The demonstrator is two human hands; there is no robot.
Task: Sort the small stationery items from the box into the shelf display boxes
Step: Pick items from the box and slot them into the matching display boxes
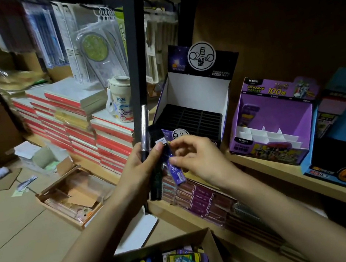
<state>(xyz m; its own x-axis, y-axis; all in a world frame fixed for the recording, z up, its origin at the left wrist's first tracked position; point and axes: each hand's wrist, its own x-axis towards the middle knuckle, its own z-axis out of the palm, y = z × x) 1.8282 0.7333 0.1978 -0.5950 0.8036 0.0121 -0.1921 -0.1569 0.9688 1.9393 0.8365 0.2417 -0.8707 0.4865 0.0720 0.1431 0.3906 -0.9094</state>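
left hand [143,165] grip round pen [144,128] and black pack [155,179], right hand [197,159] grip pinching purple pack [175,173]

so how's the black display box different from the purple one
The black box holds a dark slotted grid; the purple box has white card dividers. The black box is white inside, the purple box purple. The black box's back card stands taller than the purple box's. Both sit on the shelf.
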